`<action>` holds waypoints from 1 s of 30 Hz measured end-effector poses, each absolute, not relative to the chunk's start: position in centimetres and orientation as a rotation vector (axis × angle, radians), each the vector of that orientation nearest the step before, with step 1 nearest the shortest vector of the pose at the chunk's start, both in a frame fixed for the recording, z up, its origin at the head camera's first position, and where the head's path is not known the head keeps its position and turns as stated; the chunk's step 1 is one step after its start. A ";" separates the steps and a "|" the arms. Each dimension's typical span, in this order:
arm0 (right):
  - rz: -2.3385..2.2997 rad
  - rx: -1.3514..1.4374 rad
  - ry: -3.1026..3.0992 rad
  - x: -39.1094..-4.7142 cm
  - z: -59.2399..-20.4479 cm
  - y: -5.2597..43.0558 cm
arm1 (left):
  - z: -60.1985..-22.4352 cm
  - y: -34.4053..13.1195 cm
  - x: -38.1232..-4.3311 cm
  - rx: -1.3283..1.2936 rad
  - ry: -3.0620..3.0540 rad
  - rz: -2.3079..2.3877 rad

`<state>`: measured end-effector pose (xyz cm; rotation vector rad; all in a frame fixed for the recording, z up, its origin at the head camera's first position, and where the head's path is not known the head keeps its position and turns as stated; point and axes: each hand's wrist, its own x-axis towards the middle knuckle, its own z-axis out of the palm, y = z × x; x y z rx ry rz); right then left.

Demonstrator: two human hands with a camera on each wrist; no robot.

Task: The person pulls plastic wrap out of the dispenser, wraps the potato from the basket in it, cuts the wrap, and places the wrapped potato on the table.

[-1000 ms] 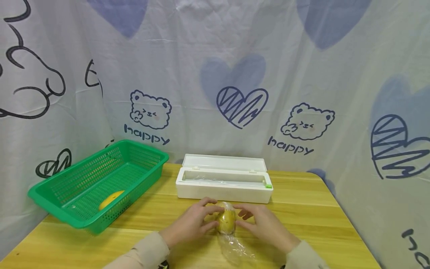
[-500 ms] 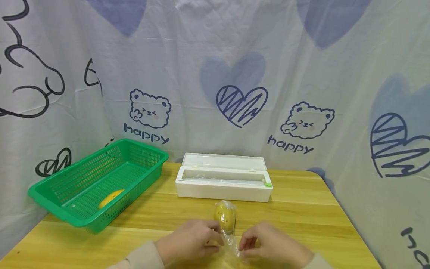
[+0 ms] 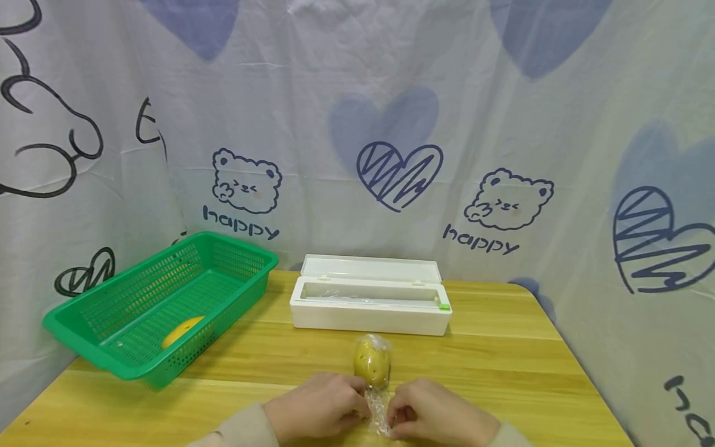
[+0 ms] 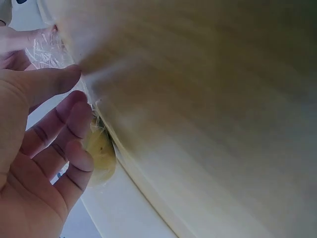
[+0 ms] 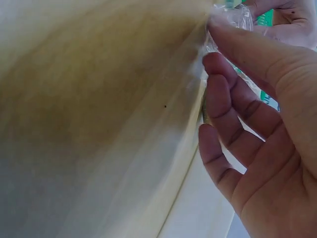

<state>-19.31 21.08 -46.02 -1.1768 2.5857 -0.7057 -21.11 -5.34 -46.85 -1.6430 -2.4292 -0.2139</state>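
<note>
A yellow, potato-shaped piece of produce (image 3: 372,363) with small dark specks lies on the table, wrapped in clear cling film. The film's loose end (image 3: 378,413) trails from it toward me, crumpled narrow between my hands. My left hand (image 3: 321,405) pinches this end at its left edge, thumb and forefinger close together. On the other side my right hand (image 3: 441,415) pinches the film with curled fingers. In the left wrist view the wrapped produce (image 4: 101,153) shows behind my fingers. The right wrist view has the bunched film (image 5: 240,19) just beyond my thumb.
Behind the produce stands a white cling film dispenser (image 3: 370,319), lid raised, with a green slider (image 3: 444,307) at its right end. A green perforated basket (image 3: 246,304) at the left holds another yellow piece (image 3: 182,331). A patterned curtain (image 3: 324,230) hangs behind the wooden table (image 3: 514,366).
My hands left the sides of the wrapped produce and moved toward me to the film's loose end. That end is now gathered narrower between them. Basket and dispenser stay put.
</note>
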 end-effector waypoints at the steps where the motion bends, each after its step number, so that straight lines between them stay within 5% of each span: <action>1: -0.693 -1.201 2.607 -19.3 -46.1 21.0 | -46.9 -5.3 -21.1 -1.639 -2.441 -0.218; 30: -1.098 -0.992 2.922 -21.8 -44.9 20.8 | -45.6 -4.9 -22.1 -1.153 -2.620 -0.779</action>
